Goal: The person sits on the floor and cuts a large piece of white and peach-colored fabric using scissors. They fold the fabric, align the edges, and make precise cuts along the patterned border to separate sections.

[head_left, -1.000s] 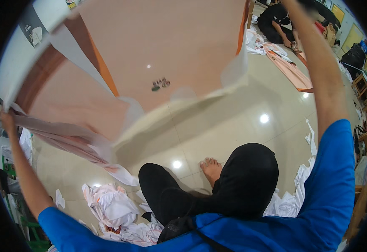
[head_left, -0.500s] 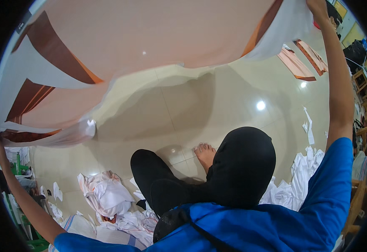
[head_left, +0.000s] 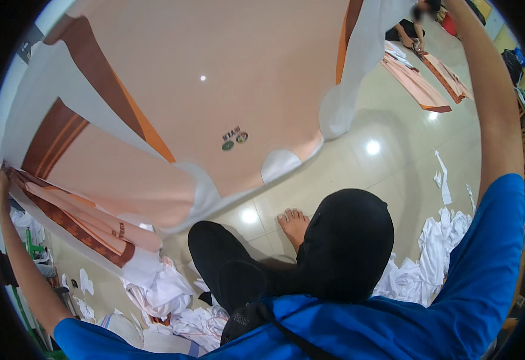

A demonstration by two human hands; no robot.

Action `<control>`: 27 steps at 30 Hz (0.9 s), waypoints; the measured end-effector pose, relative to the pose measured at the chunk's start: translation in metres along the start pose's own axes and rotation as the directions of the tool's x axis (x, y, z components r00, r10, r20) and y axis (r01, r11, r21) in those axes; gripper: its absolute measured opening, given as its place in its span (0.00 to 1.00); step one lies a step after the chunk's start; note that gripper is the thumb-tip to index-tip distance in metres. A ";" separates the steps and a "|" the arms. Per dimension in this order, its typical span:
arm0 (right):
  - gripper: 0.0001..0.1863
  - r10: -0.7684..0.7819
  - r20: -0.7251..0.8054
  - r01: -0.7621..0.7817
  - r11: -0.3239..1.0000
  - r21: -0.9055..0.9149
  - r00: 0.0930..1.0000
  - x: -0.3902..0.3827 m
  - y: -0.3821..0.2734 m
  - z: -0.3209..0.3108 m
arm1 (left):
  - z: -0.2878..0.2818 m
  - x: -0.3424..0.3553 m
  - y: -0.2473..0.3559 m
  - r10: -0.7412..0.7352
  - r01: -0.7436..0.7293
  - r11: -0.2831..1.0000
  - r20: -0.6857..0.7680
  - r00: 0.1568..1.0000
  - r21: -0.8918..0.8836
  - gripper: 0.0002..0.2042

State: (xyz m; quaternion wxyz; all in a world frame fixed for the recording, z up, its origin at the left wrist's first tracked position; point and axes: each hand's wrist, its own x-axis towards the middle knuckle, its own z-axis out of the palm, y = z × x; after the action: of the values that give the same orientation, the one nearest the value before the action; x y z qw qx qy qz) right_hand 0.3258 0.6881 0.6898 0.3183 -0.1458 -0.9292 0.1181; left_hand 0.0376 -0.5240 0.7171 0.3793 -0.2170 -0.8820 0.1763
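Note:
My left hand (head_left: 1, 176) grips the bunched left end of a large sheet of peach printed fabric (head_left: 238, 66) at the far left. The sheet has white margins, brown and orange panels and a small printed emblem, and stretches across the upper view above the tiled floor. Its folded left part hangs toward the white cloth pile. My right arm reaches up along the right side to the top edge, where the hand is cut off, beside the sheet's upper right part. My bent legs in black and one bare foot are below the sheet.
A co-worker's hands (head_left: 407, 41) are at peach cut pieces (head_left: 412, 81) at upper right. White cloth heaps (head_left: 430, 252) lie right and left (head_left: 157, 288) of my legs, with scraps (head_left: 442, 180) on the tiles (head_left: 382, 174). Wooden furniture lines the right rim, green items the left.
The sheet billowed up and away half a second ago and has now dropped back toward my knees, covering more floor. My left hand has risen slightly; my right hand has moved out past the top edge.

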 end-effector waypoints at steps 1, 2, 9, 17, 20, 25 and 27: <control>0.13 -0.280 0.106 0.291 0.950 -0.114 0.954 0.000 -0.003 0.014 | 0.027 0.002 -0.004 0.200 -0.196 0.962 -0.002 0.980 0.193 0.20; 0.12 -0.016 0.111 0.020 0.999 -0.035 0.994 -0.001 -0.001 0.032 | 0.052 0.000 -0.001 0.094 -0.142 0.967 0.221 0.971 0.212 0.19; 0.27 0.231 0.763 -0.681 0.646 0.344 0.604 0.008 0.015 0.231 | 0.187 -0.037 0.142 -0.489 0.779 0.521 0.626 0.608 -0.350 0.21; 0.20 0.264 0.365 -0.451 0.526 0.722 0.893 0.072 0.006 0.326 | 0.183 0.007 0.118 -0.687 0.644 0.522 0.172 0.706 -0.560 0.29; 0.22 0.276 0.100 -0.223 0.464 0.857 0.956 0.119 0.016 0.276 | 0.115 0.034 0.073 -0.737 0.612 0.506 0.064 0.673 -0.607 0.26; 0.19 0.276 -0.303 0.176 0.404 0.898 0.912 0.080 0.018 0.136 | 0.005 -0.016 0.050 -0.632 0.443 0.668 -0.140 0.763 -0.598 0.27; 0.30 0.084 -0.404 0.307 0.517 0.799 0.911 0.012 0.025 0.100 | -0.024 -0.059 0.061 -0.568 0.391 0.726 -0.173 0.805 -0.566 0.27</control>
State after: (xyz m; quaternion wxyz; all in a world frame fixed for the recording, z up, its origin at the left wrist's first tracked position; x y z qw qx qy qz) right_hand 0.2592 0.7032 0.6112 0.5351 0.0688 -0.6758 0.5023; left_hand 0.1077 -0.4993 0.6685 0.4856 -0.0956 -0.8443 -0.2056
